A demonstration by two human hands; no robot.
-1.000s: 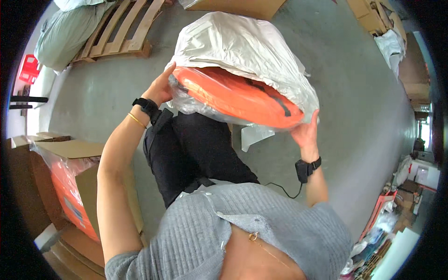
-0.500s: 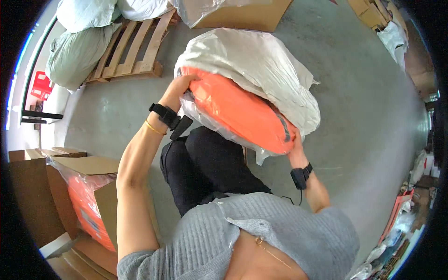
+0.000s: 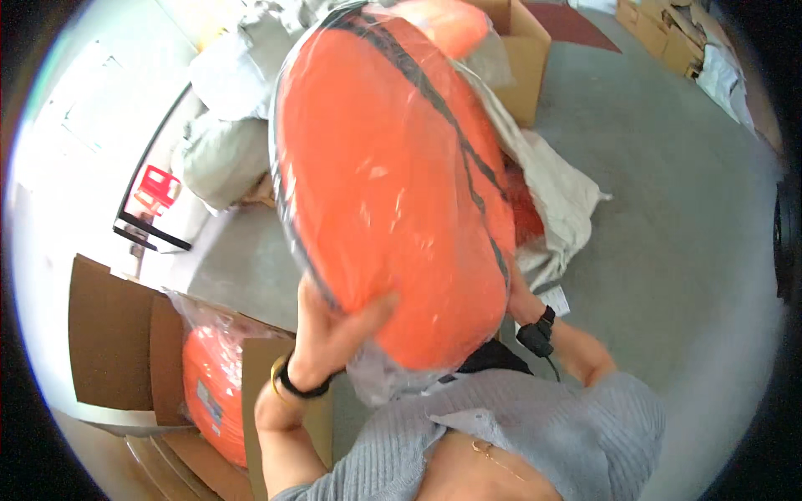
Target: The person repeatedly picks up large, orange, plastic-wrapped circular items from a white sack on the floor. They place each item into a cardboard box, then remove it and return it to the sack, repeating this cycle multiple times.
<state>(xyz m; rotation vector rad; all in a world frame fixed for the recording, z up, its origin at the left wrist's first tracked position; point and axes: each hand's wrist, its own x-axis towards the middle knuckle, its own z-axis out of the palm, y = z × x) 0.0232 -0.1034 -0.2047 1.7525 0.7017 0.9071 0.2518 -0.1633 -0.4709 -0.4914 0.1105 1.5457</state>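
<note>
A large, bulging orange bundle (image 3: 376, 192) with dark grey stripes, wrapped in clear plastic, is held up before me and leans away. My left hand (image 3: 330, 330) grips its lower left edge, thumb laid across the front; the other fingers are partly hidden behind it. On the lower right side my right hand (image 3: 522, 301) holds it, its fingers mostly hidden by the bundle. Behind and to the right lies the off-white sack (image 3: 572, 188), its mouth open, with more orange material (image 3: 522, 209) showing inside.
An open cardboard box (image 3: 113, 334) at the lower left contains another plastic-wrapped orange bundle (image 3: 213, 384). Full pale sacks (image 3: 225, 159) are piled at the far left, near a red crate (image 3: 159, 188). Another cardboard box (image 3: 526, 67) stands behind the sack, with flattened cardboard (image 3: 668, 37) at the far right.
The orange bundle has come up out of the sack and closer to me, now standing steeply. Both hands have shifted to its lower end. The sack has slumped to the right.
</note>
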